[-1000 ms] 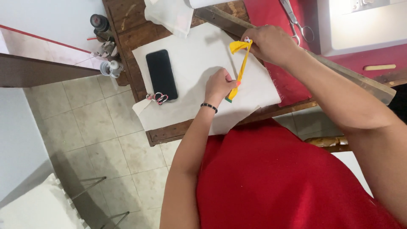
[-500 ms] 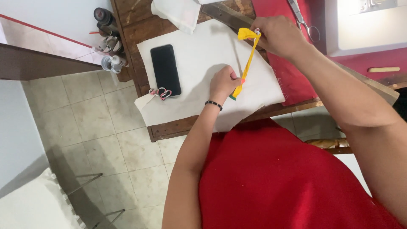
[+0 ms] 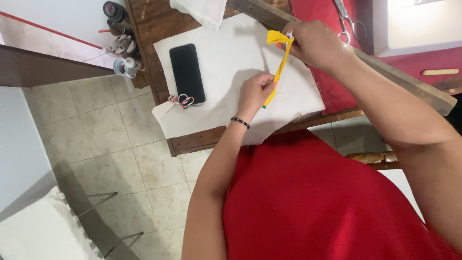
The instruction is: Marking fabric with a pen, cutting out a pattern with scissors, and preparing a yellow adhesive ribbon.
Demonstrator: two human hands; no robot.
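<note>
Taking the white cloth (image 3: 226,72) spread over the wooden table (image 3: 154,24) as the landmark: off its left edge stand a few small bottles (image 3: 122,45). On its left part lies a black phone (image 3: 186,72), a beaded charm (image 3: 180,100) at the phone's near end. Over the cloth's middle the left hand (image 3: 256,91) pinches the lower end of a yellow measuring tape (image 3: 279,65). At the cloth's far right corner the right hand (image 3: 315,43) grips the tape's bunched upper end, fingers closed. Right of the cloth, scissors (image 3: 347,21) rest on red fabric (image 3: 317,9).
</note>
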